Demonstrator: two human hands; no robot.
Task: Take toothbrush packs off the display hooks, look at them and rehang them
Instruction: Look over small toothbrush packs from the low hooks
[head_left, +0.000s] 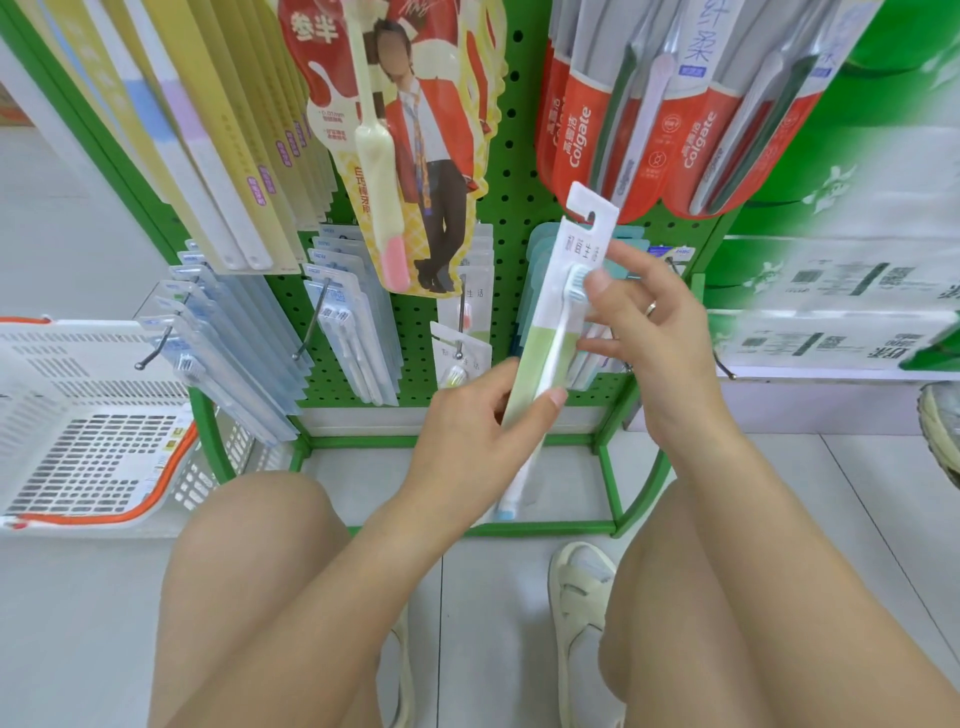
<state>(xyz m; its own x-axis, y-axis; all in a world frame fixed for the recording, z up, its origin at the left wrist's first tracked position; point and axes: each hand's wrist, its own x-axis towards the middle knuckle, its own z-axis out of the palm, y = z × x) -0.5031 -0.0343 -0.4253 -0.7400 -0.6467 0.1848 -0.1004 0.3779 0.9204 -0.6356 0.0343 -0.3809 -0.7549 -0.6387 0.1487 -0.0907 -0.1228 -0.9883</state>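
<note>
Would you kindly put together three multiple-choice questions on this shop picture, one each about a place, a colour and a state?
1. Where is the white basket?
A. On the floor left of the green rack
B. On top of the rack
C. Right of the rack

2. What colour is the lower card of the toothbrush pack in hand?
A. Red
B. Light green
C. Black

3. How is that pack held?
A. It hangs on a hook
B. By one hand only
C. By both hands, off the hooks

Answers: 1 A, the basket stands on the floor at the left edge. 2 B, the card below the white part is pale green. 3 C, the left hand holds its lower part, the right hand its upper part.
</note>
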